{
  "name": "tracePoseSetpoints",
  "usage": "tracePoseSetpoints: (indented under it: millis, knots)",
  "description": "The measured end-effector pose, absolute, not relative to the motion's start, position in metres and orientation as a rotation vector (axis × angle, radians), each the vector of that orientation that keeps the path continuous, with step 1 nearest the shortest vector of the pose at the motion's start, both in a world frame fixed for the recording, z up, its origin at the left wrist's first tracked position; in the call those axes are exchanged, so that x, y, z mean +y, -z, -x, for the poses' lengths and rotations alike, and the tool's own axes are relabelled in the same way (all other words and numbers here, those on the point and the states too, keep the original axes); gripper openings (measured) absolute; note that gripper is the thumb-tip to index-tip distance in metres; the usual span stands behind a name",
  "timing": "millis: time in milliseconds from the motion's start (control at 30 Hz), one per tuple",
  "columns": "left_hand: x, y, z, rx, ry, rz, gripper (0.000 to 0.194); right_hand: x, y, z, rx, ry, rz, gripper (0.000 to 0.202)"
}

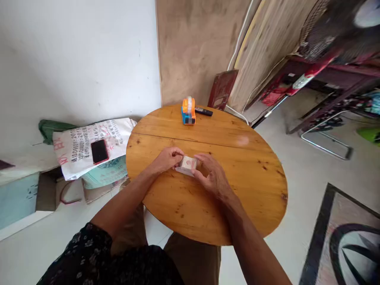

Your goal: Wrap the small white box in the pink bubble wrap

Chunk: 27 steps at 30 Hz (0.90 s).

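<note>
Dark flowered sleeves (pixel 89 253) and brown trousers (pixel 190 257) sit closest, just under the near edge of the round wooden table (pixel 252 190). Two bare arms reach over that table to its middle. Between both hands is a small pale packet (pixel 187 164), resting on the wood. On one side the left hand (pixel 168 159) curls its fingers and pinches the packet's end. On the other side the right hand (pixel 211 174) bends its fingers round the other end and grips it. Whether the packet is open or closed cannot be told; the fingers hide its edges. At the far edge of the table stands an orange and blue tape holder (pixel 189 111), untouched, with a dark pen-like thing (pixel 203 111) just beside it. Left of the table, off it, a red phone (pixel 99 151) lies on a white printed sack (pixel 89 144).
</note>
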<state>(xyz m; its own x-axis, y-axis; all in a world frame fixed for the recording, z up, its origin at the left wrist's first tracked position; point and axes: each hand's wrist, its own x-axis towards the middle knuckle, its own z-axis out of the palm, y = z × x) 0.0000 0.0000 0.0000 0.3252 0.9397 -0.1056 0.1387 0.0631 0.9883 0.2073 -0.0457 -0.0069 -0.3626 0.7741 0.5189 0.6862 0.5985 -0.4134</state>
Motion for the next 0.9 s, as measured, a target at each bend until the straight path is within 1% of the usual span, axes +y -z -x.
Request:
tracePoseSetpoints:
  millis: [567,900]
  knots:
    - [-0.0012,-0.0015,0.0005,1.061,-0.853,-1.369,0.012,-0.0492,0.0097,-0.1988,-2.208,-0.022,1.148,0.041]
    - [-0.0001,0.0017,0.0018,1.045,-0.856,-1.381,0.011,-0.0470,0.0155,-0.2001,-2.239,0.156,1.133,0.038]
